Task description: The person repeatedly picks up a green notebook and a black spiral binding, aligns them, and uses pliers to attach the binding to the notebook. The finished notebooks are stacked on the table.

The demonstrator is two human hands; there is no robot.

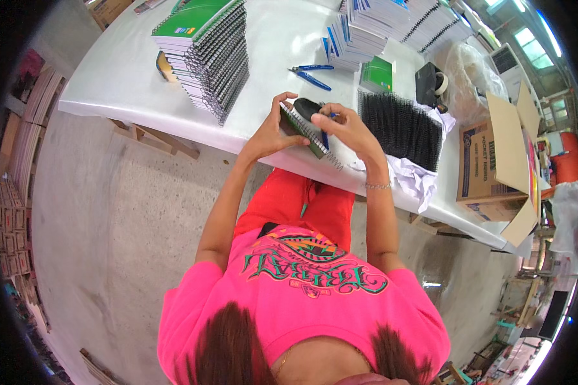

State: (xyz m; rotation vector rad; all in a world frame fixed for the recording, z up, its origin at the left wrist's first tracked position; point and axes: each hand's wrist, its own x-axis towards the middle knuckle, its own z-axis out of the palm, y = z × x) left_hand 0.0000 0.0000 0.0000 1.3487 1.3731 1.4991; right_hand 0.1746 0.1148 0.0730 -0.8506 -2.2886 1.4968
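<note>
My left hand [271,135] is closed around a small notebook [295,131], tilted up at the table's near edge with its green cover partly showing. A wire coil [332,159] runs along the notebook's edge, its free end sticking out past the lower corner. My right hand [352,131] is pinched beside the coil. Blue parts of a slim object show at its fingers; the rest is hidden. Just behind both hands lies a dark rounded object [307,107]. Farther back, blue-handled pliers [313,74] lie spread on the table.
Left on the white table [119,80] rises a tall stack of green spiral notebooks [202,58]. To the right lie many black coils [401,125] on crumpled paper [414,179], with a small green notebook [377,74] behind. An open cardboard box [494,157] stands at the far right.
</note>
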